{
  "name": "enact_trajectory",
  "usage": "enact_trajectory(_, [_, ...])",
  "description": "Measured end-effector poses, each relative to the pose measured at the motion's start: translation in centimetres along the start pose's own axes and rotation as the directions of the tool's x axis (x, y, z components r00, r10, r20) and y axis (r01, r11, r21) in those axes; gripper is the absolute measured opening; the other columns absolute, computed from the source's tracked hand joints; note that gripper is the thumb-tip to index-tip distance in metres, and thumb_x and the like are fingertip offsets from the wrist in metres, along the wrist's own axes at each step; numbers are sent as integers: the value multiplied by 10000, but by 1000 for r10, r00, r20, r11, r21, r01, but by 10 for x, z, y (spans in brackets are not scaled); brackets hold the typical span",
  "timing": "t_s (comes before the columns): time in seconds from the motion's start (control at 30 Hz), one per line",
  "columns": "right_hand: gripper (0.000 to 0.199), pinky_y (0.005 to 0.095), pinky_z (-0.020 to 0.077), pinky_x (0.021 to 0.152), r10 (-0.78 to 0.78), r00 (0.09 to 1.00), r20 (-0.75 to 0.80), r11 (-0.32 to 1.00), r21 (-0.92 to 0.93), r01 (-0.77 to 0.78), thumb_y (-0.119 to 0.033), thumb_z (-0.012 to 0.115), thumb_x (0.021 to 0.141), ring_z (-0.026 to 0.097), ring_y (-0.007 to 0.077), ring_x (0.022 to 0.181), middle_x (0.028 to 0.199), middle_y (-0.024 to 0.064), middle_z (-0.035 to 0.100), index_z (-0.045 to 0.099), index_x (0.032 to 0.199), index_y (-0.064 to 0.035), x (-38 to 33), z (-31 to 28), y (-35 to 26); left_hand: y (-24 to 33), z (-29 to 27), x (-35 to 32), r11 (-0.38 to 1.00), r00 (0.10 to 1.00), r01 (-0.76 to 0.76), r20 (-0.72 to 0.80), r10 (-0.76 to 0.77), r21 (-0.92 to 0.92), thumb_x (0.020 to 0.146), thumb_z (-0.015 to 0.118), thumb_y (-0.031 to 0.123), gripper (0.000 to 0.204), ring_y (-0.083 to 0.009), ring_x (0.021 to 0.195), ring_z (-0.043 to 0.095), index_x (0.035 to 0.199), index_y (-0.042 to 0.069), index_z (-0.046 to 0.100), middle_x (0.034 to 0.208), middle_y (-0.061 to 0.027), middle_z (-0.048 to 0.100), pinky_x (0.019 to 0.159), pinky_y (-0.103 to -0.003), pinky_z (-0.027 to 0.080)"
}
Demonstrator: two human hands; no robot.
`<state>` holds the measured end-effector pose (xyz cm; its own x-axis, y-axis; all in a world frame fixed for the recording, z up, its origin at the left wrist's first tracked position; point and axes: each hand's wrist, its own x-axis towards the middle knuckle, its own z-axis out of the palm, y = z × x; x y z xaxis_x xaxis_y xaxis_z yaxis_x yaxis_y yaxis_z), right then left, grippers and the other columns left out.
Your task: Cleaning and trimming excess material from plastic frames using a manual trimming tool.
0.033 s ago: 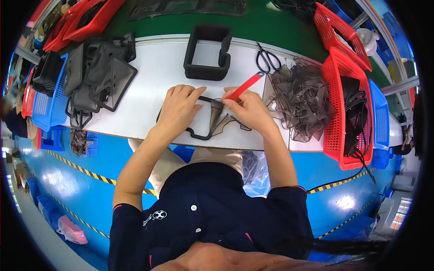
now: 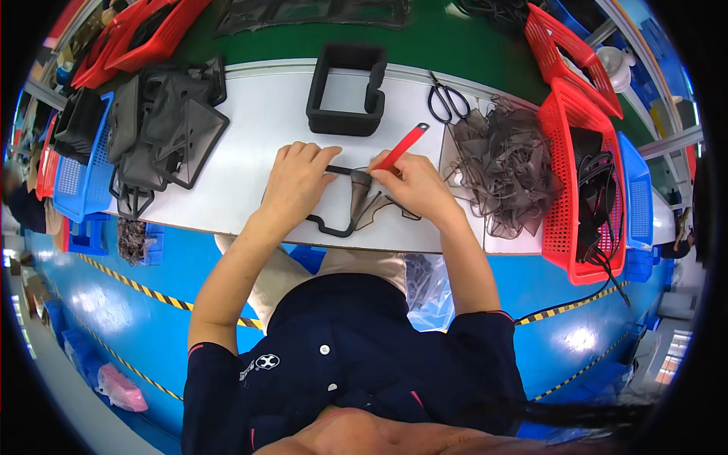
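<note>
My left hand [image 2: 298, 180] lies flat on the left part of a black-rimmed frame [image 2: 334, 230], fingers stretched out and touching it. My right hand [image 2: 415, 186] grips a slim red knife [image 2: 405, 145], its holed end pointing up and away to the right. The knife's tip is hidden by my fingers, near the frame's right rim. Thin dark mesh [image 2: 369, 210] hangs loose from that rim, spreading under my right hand. Beyond my hands stands a neat stack of black frames [image 2: 345, 123], with an opening in its right side.
Black scissors [image 2: 447, 102] lie at the back right, beside a heap of mesh scraps [image 2: 509, 171]. A red basket [image 2: 557, 227] with dark straps stands farther right. Mesh-covered frames [image 2: 171, 121] are piled left, next to a blue basket [image 2: 76, 193]. The white table's [image 2: 227, 208] front edge is near my waist.
My right hand has shifted slightly left, and the red knife's upper end has swung left, standing a little steeper. My left hand stays nearly in place on the frame.
</note>
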<state>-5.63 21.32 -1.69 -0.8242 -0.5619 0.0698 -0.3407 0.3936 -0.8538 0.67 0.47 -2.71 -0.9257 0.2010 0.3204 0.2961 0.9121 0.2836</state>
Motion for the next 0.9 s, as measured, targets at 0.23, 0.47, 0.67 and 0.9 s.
enact_trajectory(0.23, [112, 335, 441, 565, 21, 988, -150, 945, -319, -68, -80, 603, 800, 576, 273, 587, 671, 169, 595, 632, 862, 8, -25, -31, 2, -32, -14, -13, 983, 987, 163, 27, -161, -82, 725, 683, 95, 132, -261, 790, 550, 816, 25, 618, 777, -82, 605, 695, -358, 447])
enact_trajectory(0.47, [41, 399, 462, 605, -131, 829, -544, 820, -530, -218, -45, 581, 822, 591, 368, 682, 726, 185, 599, 603, 855, -38, -52, -89, 5, -40, -15, -29, 939, 938, 343, -43, -343, -10, 761, 659, 95, 121, -272, 743, 564, 815, 16, 584, 773, -104, 597, 660, -369, 466])
enact_trajectory(0.67, [73, 363, 465, 630, 21, 760, -649, 738, -503, -450, -68, 600, 822, 602, 313, 703, 794, 168, 615, 623, 873, -21, -64, -118, 25, -36, -30, -41, 880, 882, 469, -20, -472, -71, 742, 683, 112, 179, -227, 693, 565, 863, 20, 588, 748, -86, 582, 620, -323, 461])
enact_trajectory(0.9, [137, 281, 479, 736, -90, 725, -683, 995, -39, 87, 7, 632, 802, 594, 161, 825, 897, 91, 628, 672, 933, 1, -42, -61, 11, -41, -34, -57, 684, 804, 564, 116, -584, -463, 708, 711, 88, 218, -119, 670, 540, 884, 30, 596, 790, -29, 586, 610, -262, 457])
